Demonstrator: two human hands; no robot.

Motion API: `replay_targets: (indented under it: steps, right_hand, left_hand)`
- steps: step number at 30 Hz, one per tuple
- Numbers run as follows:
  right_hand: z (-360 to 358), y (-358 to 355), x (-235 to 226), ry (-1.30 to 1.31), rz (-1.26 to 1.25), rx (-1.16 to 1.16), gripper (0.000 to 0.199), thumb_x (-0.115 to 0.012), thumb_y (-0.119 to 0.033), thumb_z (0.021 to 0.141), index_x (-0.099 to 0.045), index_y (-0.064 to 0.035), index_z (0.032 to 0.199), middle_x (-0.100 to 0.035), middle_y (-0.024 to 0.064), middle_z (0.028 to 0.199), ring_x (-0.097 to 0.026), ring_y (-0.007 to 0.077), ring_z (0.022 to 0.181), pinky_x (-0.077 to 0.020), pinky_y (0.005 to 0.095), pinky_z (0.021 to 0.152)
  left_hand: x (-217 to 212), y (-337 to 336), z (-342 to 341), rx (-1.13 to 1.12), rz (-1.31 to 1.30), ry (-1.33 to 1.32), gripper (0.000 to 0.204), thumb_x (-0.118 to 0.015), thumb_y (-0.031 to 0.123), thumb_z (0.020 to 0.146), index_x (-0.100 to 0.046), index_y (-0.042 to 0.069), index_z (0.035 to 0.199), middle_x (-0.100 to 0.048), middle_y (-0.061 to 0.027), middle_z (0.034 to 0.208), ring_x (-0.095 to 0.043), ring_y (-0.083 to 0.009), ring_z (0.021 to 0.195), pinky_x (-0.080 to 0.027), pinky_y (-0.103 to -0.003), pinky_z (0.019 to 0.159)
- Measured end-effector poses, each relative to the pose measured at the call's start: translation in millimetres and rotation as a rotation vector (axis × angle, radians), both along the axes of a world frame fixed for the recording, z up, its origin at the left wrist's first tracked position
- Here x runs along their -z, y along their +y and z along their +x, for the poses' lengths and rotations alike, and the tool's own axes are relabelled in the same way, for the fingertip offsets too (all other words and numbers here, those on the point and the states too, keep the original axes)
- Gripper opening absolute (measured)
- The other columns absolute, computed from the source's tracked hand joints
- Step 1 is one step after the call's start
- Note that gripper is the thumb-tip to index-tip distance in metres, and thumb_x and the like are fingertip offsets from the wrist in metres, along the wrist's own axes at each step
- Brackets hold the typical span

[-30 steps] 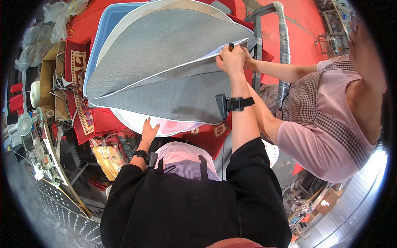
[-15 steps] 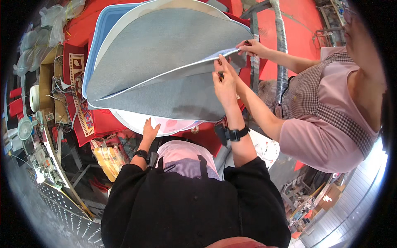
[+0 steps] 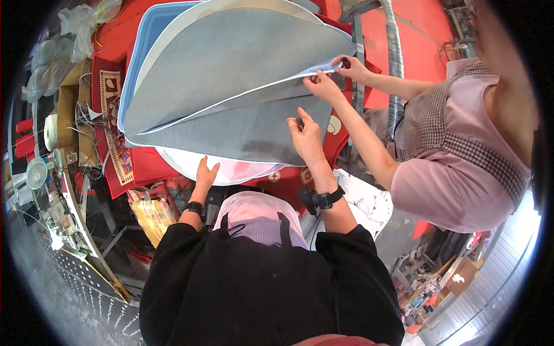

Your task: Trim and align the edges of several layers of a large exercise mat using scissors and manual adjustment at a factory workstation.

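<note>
Grey round mats (image 3: 231, 69) lie stacked, backing side up, the top one folded so its white-bound edge rises diagonally. My left hand (image 3: 206, 174) has its fingers spread on the rim of a white and pink mat (image 3: 183, 165) under the pile. Over the lower right of the grey backing, my right hand (image 3: 306, 138) curls round a small dark tool (image 3: 299, 123); its kind is hard to tell. Across from it, a co-worker's hands (image 3: 324, 87) hold the raised mat edge, one with a similar dark tool (image 3: 345, 62).
Blue mats (image 3: 130, 86) show under the pile's left side. A patterned red rug (image 3: 112, 138) hangs beside it. A plastic-wrapped pole (image 3: 395, 75) stands between the pile and the co-worker (image 3: 456, 144). At left are a small fan (image 3: 36, 173) and machinery.
My right hand has drawn down and left, away from the raised edge, still holding the dark tool. The co-worker's hands stay at that edge. My left hand stays by the lower rim.
</note>
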State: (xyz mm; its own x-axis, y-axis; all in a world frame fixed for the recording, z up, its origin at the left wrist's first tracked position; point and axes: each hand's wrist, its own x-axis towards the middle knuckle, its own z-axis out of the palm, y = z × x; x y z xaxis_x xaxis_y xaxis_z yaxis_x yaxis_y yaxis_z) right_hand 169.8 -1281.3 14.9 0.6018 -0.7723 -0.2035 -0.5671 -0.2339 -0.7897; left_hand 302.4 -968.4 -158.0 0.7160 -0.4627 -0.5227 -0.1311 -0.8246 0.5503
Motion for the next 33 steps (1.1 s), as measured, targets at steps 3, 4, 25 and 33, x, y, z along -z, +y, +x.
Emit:
replay_targets:
  steps: [3,4,25,33]
  right_hand:
    - [-6.0,8.3,3.3,-0.063,-0.016,0.022,0.031,-0.057,-0.018,0.082,-0.054,0.0058,0.063,-0.059,0.0304,0.091,-0.054,0.0391,0.105,-0.0444,0.0433,0.079]
    - [-8.1,10.5,5.1,-0.064,-0.015,0.019,0.031,-0.057,-0.018,0.082,-0.054,0.0058,0.063,-0.059,0.0304,0.091,-0.054,0.0391,0.105,-0.0444,0.0433,0.079]
    - [-40.2,17.4,19.5,0.037,0.241,0.032,0.024,-0.058,-0.017,0.083,-0.063,0.0056,0.089,-0.056,0.0216,0.115,-0.057,0.0122,0.057,-0.0444,0.0258,0.047]
    - [-48.1,19.9,23.1,-0.015,0.128,0.038,0.023,-0.057,-0.017,0.084,-0.065,0.0037,0.089,-0.058,0.0180,0.115,-0.056,0.0095,0.056,-0.0444,0.0255,0.048]
  left_hand:
    - [3.3,3.3,-3.6,0.018,0.007,0.017,0.070,-0.062,0.035,0.078,-0.037,-0.008,0.127,-0.040,-0.0290,0.128,-0.036,-0.0380,0.123,-0.029,-0.039,0.103]
    - [3.9,4.3,-6.1,0.015,0.008,0.016,0.070,-0.062,0.035,0.078,-0.037,-0.008,0.127,-0.040,-0.0290,0.128,-0.036,-0.0380,0.123,-0.029,-0.039,0.103]
    - [8.6,1.9,-28.8,0.065,0.036,0.068,0.069,-0.059,0.037,0.080,-0.037,-0.007,0.128,-0.041,-0.0270,0.129,-0.038,-0.0367,0.123,-0.030,-0.039,0.103]
    - [11.1,4.9,-34.0,0.067,0.045,0.081,0.068,-0.059,0.037,0.080,-0.038,-0.008,0.126,-0.042,-0.0275,0.128,-0.039,-0.0371,0.122,-0.031,-0.039,0.102]
